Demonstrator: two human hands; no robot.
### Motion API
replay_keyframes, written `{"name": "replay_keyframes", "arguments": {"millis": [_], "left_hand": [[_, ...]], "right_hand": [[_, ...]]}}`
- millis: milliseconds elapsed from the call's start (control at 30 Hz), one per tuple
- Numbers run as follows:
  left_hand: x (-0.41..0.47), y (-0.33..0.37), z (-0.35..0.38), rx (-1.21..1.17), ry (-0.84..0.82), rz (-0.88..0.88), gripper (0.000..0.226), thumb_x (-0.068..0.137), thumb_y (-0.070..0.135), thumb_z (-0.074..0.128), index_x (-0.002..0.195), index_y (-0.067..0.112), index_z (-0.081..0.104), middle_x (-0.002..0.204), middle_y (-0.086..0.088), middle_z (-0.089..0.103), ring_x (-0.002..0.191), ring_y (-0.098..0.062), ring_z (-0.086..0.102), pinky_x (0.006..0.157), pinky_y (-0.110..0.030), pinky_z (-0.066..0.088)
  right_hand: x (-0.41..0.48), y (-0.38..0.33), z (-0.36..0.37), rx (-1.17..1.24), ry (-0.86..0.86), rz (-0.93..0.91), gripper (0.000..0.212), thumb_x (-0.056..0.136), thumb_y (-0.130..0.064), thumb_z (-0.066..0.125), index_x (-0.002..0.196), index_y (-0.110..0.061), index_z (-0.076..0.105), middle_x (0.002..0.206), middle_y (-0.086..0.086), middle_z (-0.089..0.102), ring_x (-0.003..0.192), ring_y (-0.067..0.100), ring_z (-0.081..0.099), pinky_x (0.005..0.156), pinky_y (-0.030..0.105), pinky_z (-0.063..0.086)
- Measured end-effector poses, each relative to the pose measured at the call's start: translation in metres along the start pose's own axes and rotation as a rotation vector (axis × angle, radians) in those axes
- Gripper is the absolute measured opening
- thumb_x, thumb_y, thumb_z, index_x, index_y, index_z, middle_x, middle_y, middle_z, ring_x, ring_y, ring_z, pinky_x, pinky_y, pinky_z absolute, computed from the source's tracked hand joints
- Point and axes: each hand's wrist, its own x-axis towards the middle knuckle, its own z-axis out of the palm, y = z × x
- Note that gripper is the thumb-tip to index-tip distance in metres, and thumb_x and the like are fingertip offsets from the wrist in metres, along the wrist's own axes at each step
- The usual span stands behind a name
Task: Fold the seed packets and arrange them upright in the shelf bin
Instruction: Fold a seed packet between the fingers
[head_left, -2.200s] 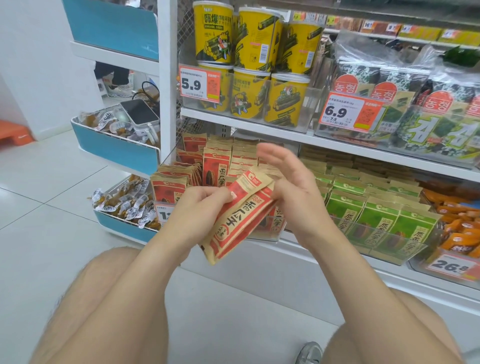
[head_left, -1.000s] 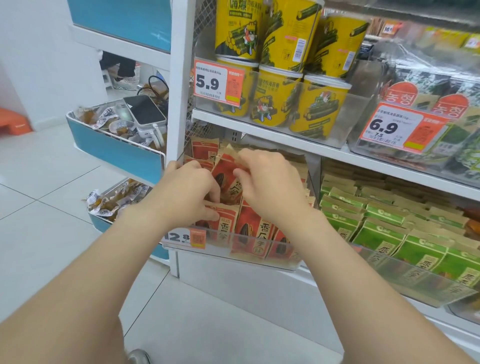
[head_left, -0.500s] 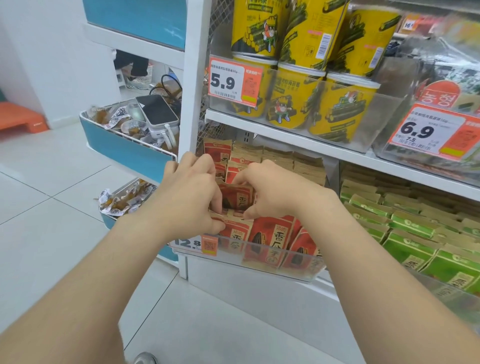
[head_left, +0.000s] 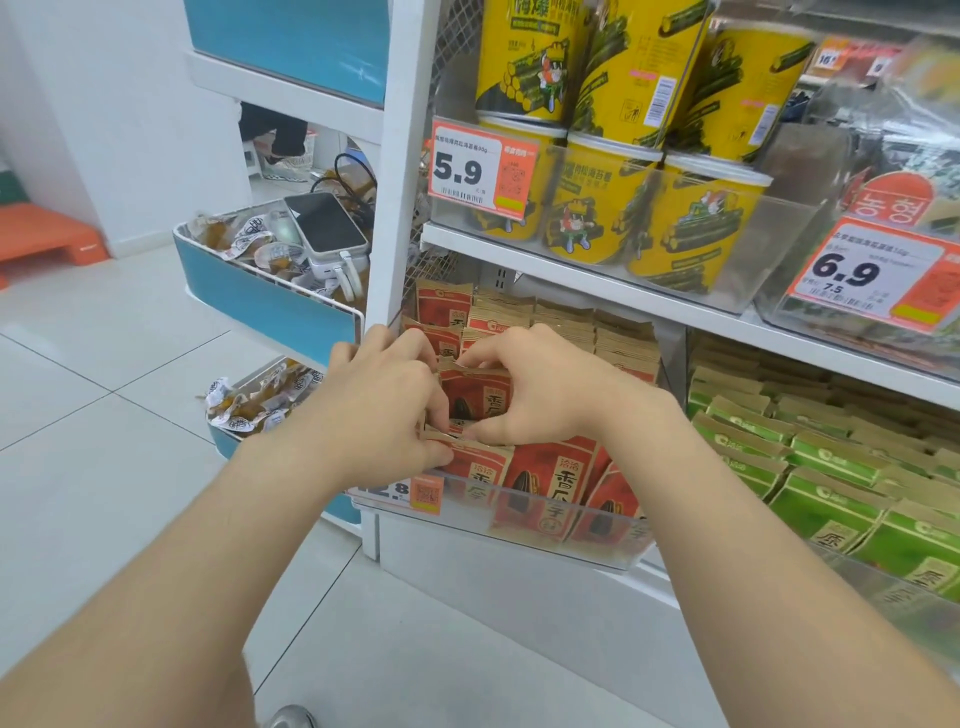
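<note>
A red and tan seed packet (head_left: 475, 397) stands upright in the clear shelf bin (head_left: 597, 553), among several like packets. My left hand (head_left: 387, 410) grips its left edge, fingers curled over the top and thumb low at the front. My right hand (head_left: 540, 387) pinches its right side, thumb at the bottom front and fingers over the top. More red packets (head_left: 550, 488) lean against the bin's front wall. Behind them stand rows of tan-topped packets (head_left: 566, 322). The packet's lower part is hidden by the front row and my thumbs.
Green seed packets (head_left: 826, 488) fill the neighbouring bin on the right. Yellow tubs (head_left: 597, 208) stand on the shelf above, close over my hands. A white shelf post (head_left: 400, 208) rises just left. A blue side basket (head_left: 270, 301) holds snacks and a phone.
Since the first frame both hands carried the packet from in front of me into the bin. Over the last half second they stay on it, pressing it slightly lower among the rows.
</note>
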Motion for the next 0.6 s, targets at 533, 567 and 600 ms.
{"name": "replay_keyframes", "arguments": {"millis": [533, 567, 600], "left_hand": [[0.001, -0.002, 0.005, -0.009, 0.042, 0.002, 0.02, 0.096, 0.056, 0.071, 0.11, 0.043, 0.077, 0.134, 0.012, 0.043, 0.123, -0.02, 0.033, 0.103, -0.045, 0.031], [0.003, -0.002, 0.006, 0.0, 0.049, 0.002, 0.02, 0.097, 0.055, 0.071, 0.111, 0.043, 0.077, 0.134, 0.013, 0.044, 0.123, -0.02, 0.034, 0.104, -0.045, 0.031], [0.003, -0.002, 0.007, 0.004, 0.059, 0.001, 0.019, 0.098, 0.055, 0.07, 0.11, 0.042, 0.076, 0.134, 0.014, 0.045, 0.123, -0.02, 0.034, 0.104, -0.045, 0.031]], "right_hand": [[0.021, -0.008, 0.02, -0.249, 0.065, 0.142, 0.008, 0.1, -0.022, 0.051, 0.107, -0.019, 0.052, 0.087, -0.001, 0.053, 0.094, 0.035, 0.06, 0.084, 0.043, 0.037], [0.024, -0.008, 0.021, -0.238, 0.025, 0.149, 0.009, 0.1, -0.02, 0.05, 0.108, -0.019, 0.055, 0.088, -0.002, 0.056, 0.103, 0.034, 0.061, 0.093, 0.048, 0.036], [0.026, -0.007, 0.021, -0.215, 0.003, 0.154, 0.016, 0.1, -0.017, 0.051, 0.113, -0.019, 0.06, 0.092, -0.003, 0.062, 0.111, 0.033, 0.061, 0.101, 0.051, 0.034]]}}
